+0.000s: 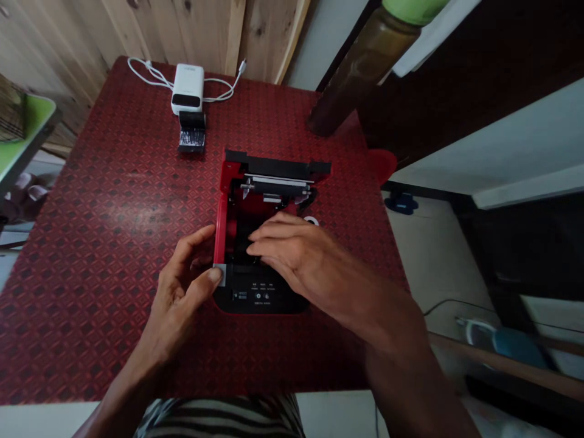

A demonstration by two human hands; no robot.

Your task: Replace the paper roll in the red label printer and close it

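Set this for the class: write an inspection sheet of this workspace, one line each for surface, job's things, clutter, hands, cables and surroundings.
Surface: table with a red-and-black diamond-patterned cover.
Job's things: open red-and-black printer, grey tape on its front corner.
Clutter: small white device, black wrapped item, brown bottle with green cap.
Hands: left hand, thumb on the tape; right hand, fingers over the open compartment.
Cables: white cable looped behind the white device.
Surroundings: wooden plank wall, blue object on the floor.
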